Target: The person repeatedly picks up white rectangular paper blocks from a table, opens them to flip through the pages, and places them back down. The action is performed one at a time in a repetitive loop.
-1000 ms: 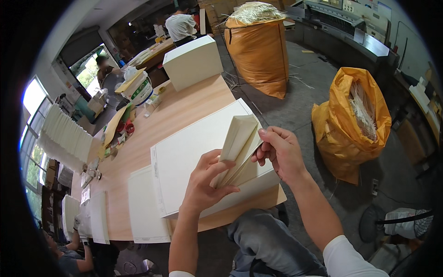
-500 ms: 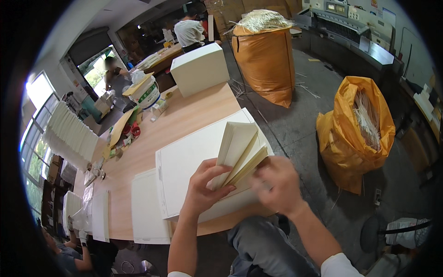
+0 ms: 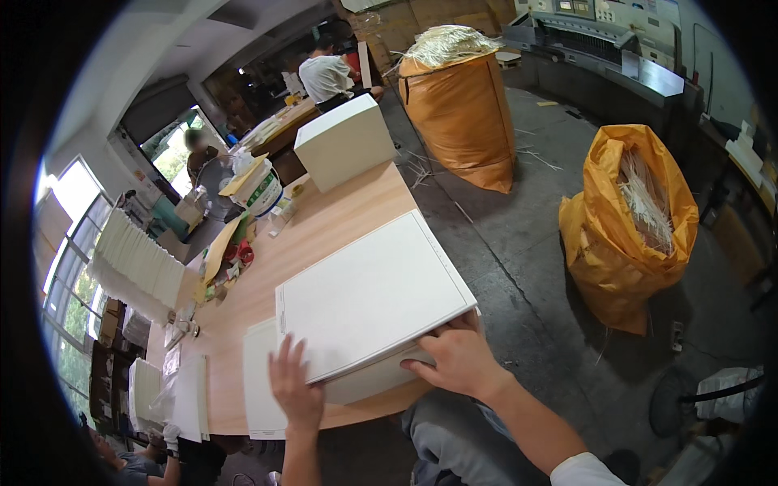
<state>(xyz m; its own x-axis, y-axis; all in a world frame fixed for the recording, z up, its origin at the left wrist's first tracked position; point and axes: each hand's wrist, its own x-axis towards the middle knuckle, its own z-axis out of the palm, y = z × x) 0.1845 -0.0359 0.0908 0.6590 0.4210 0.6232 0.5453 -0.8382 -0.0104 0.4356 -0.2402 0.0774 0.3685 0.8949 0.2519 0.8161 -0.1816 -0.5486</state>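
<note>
A thick stack of large white paper sheets (image 3: 369, 296) lies at the table's near right edge. Its upper layer sits slightly raised over the lower sheets, with a dark gap along the near side. My right hand (image 3: 463, 356) is closed on the stack at its near right corner, fingertips hidden in the gap and thumb against the lower sheets' side. Beside the stack's near left corner is my left hand (image 3: 296, 385), open and a little blurred, its fingers spread and nothing in them. Partly under that hand, a lower pile of white sheets (image 3: 261, 373) rests on the table.
A tall white paper block (image 3: 344, 146) stands at the table's far end, near a white bucket (image 3: 261, 194). Orange sacks of paper strips (image 3: 458, 113) (image 3: 620, 243) occupy the floor at right. Tall paper piles (image 3: 138, 263) line the left, where a gloved person (image 3: 154, 462) sits.
The folded wad of sheets is no longer in my hands. My left hand has moved left and down to the stack's edge; my right hand has come down onto its near right corner.
</note>
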